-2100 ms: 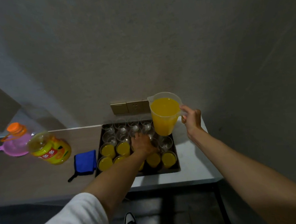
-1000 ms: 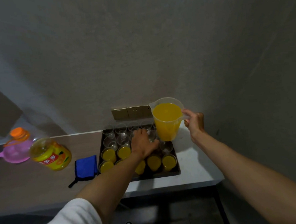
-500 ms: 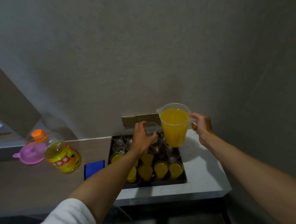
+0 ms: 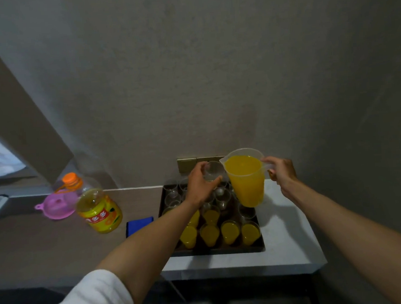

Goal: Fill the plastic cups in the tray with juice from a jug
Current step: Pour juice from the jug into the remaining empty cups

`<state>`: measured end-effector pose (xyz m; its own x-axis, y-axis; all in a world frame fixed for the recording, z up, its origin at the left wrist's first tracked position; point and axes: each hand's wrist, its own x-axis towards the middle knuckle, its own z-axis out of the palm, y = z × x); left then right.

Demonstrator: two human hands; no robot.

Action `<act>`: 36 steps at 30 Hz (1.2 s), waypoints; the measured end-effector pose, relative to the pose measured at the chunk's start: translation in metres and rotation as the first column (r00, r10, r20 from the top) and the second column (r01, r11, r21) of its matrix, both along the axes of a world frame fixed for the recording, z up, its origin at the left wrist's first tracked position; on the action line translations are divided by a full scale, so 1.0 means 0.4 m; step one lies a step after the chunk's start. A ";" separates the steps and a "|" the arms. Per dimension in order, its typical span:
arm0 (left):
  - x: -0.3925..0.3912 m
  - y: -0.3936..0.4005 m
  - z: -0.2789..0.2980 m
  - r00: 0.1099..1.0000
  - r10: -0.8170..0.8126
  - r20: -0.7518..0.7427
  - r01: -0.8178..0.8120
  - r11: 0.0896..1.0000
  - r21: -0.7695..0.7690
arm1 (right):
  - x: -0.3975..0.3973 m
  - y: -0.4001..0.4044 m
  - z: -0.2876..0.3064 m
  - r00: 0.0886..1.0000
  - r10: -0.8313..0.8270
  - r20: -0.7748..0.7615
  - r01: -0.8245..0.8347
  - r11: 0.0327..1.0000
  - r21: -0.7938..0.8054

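Note:
A dark tray [image 4: 224,250] on the counter holds several clear plastic cups. Those in its near rows are full of orange juice [image 4: 229,231]; those at the back [image 4: 171,190] stand empty. My left hand [image 4: 200,187] grips an empty clear cup [image 4: 213,171], lifted above the tray's far rows. My right hand [image 4: 281,172] holds the handle of a clear jug [image 4: 245,179] nearly full of orange juice. The jug hangs upright over the tray's right side, its spout right beside the raised cup.
A yellow-labelled juice bottle [image 4: 99,211] lies left of the tray, with a pink funnel [image 4: 57,206] and an orange cap [image 4: 71,179] behind it. A blue cloth [image 4: 138,225] sits beside the tray. Wall sockets [image 4: 187,164] are behind. The counter's edge [image 4: 237,267] runs close below.
My left hand has picked an empty cup out of the tray and raised it to the jug's spout. The jug stays upright in my right hand. The view tilted upward.

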<state>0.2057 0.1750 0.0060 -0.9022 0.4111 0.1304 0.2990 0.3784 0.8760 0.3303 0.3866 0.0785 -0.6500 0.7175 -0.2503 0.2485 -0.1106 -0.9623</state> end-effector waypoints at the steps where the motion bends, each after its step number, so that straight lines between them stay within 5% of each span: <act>1: -0.001 -0.002 0.001 1.000 0.000 0.001 0.000 1.000 0.003 | -0.004 -0.002 0.001 1.000 -0.002 0.008 0.002 1.000 0.005; 36: -0.012 0.025 -0.028 0.994 -0.029 0.107 0.021 0.997 0.077 | -0.045 0.004 0.041 0.983 0.052 0.178 -0.086 0.978 0.191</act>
